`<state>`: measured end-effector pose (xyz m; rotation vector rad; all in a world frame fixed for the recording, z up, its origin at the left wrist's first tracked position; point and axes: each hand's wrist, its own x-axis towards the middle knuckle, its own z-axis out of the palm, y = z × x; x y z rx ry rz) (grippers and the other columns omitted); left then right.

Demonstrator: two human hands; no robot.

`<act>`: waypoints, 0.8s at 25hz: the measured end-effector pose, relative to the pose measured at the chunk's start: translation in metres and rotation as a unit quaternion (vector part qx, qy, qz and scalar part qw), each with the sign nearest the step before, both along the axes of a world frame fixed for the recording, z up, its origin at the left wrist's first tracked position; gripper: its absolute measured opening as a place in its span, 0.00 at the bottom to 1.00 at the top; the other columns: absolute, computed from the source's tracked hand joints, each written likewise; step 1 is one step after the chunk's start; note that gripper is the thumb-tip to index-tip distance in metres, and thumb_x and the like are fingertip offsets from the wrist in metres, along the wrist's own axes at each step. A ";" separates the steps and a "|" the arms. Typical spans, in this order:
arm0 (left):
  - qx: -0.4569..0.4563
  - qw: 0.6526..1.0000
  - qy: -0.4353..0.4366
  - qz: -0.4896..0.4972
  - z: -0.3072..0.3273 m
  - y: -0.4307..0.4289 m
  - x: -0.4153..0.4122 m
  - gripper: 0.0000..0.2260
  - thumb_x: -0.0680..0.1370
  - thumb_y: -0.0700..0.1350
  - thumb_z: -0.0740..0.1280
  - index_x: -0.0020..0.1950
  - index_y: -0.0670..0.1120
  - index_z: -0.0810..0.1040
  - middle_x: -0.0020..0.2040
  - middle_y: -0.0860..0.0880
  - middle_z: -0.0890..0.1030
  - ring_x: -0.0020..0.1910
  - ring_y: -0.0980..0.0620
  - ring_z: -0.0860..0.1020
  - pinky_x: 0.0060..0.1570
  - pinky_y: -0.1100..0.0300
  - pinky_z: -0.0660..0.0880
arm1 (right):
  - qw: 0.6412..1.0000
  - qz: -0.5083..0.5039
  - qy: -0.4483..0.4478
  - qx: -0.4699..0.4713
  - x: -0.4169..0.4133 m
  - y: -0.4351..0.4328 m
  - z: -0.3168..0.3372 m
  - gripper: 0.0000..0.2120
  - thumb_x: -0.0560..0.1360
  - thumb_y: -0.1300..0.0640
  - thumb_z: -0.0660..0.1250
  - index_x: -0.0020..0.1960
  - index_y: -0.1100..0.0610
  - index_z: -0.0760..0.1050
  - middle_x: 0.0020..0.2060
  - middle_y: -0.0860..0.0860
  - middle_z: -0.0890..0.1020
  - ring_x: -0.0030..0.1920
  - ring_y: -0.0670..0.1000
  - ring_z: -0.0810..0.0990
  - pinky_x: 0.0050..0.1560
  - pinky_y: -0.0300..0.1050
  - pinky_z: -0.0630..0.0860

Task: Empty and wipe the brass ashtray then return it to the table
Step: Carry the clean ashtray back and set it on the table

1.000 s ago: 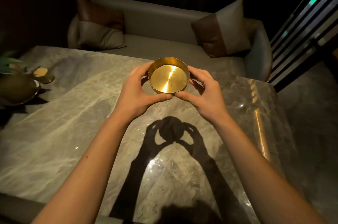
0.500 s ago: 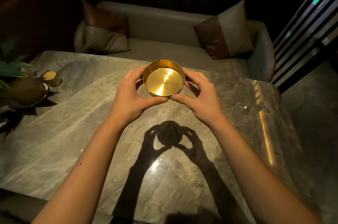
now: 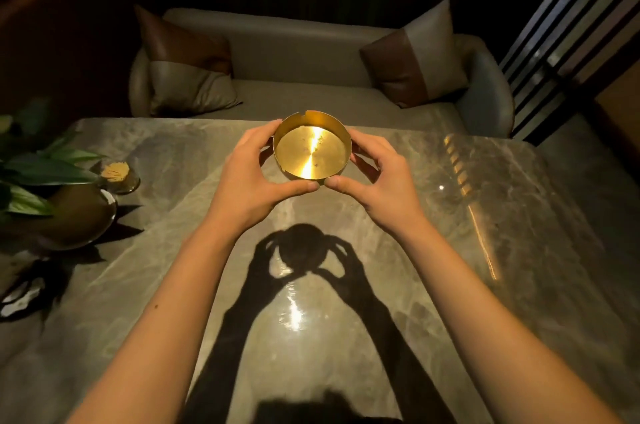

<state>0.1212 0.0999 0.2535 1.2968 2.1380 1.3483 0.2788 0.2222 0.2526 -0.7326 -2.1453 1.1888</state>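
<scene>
Raised farther from you, the brass ashtray [image 3: 312, 152] sits between your left hand [image 3: 251, 178] and right hand [image 3: 382, 181], both clasping its wall above the table [image 3: 519, 250].

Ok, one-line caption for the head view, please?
Both hands, left and right, hold a brass ashtray above a marble table.

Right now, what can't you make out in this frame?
- Whether the ashtray is touching the table: both hands wrap its base.
- Left hand and right hand fingers behind the wall are hidden.
- The specks inside the ashtray are too small and glare-washed to identify.
- The plant pot is partly covered by leaves and cut by the left edge.
</scene>
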 end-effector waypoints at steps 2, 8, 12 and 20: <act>0.003 1.000 -0.002 -0.006 0.000 -0.019 -0.026 0.41 0.63 0.50 0.81 0.73 0.52 0.68 0.67 0.54 0.71 0.65 0.57 0.70 0.60 0.72 0.66 | 1.000 -0.005 -0.006 0.004 -0.023 -0.021 0.002 0.33 0.66 0.53 0.79 0.69 0.51 0.72 0.62 0.47 0.76 0.63 0.44 0.74 0.65 0.38 0.73; 0.021 1.000 -0.014 0.005 -0.003 -0.055 -0.063 0.40 0.63 0.52 0.81 0.72 0.56 0.68 0.63 0.59 0.71 0.63 0.61 0.71 0.58 0.74 0.66 | 1.000 0.013 -0.022 0.012 -0.062 -0.050 0.010 0.33 0.66 0.54 0.78 0.69 0.51 0.71 0.62 0.46 0.76 0.64 0.43 0.74 0.66 0.40 0.74; 0.003 0.999 0.005 0.036 -0.004 -0.057 -0.059 0.40 0.62 0.53 0.81 0.72 0.56 0.68 0.63 0.60 0.71 0.61 0.64 0.70 0.55 0.78 0.65 | 0.999 0.034 -0.008 0.001 -0.065 -0.043 0.001 0.33 0.66 0.53 0.79 0.69 0.51 0.71 0.62 0.47 0.76 0.63 0.43 0.74 0.64 0.36 0.73; -0.039 0.994 -0.001 0.098 -0.018 -0.076 -0.038 0.41 0.63 0.53 0.81 0.73 0.52 0.68 0.65 0.55 0.72 0.63 0.60 0.71 0.59 0.78 0.66 | 0.995 0.099 -0.015 -0.031 -0.062 -0.042 -0.022 0.34 0.66 0.53 0.79 0.69 0.52 0.71 0.61 0.47 0.76 0.62 0.43 0.75 0.63 0.32 0.72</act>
